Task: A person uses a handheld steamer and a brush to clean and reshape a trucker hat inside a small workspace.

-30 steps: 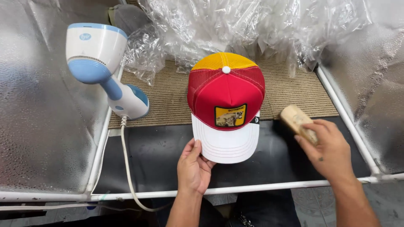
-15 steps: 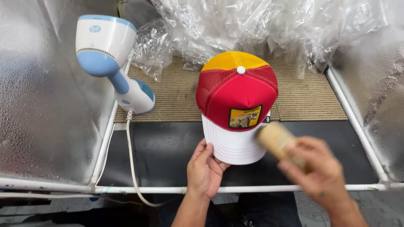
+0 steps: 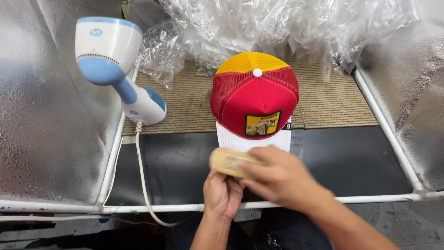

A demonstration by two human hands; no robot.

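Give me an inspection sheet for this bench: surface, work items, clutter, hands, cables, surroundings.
Surface: black mat in front, woven tan mat behind.
Work items: red, yellow and white cap, brim toward the person; wooden brush over the brim.
Clutter: crumpled clear plastic at the back.
Hands: right hand grips the brush; left hand at the brim edge, contact hidden.
Cables: white cord runs from the white and blue handheld appliance off the front edge.
Surroundings: silvery panels at both sides, white tube frame.
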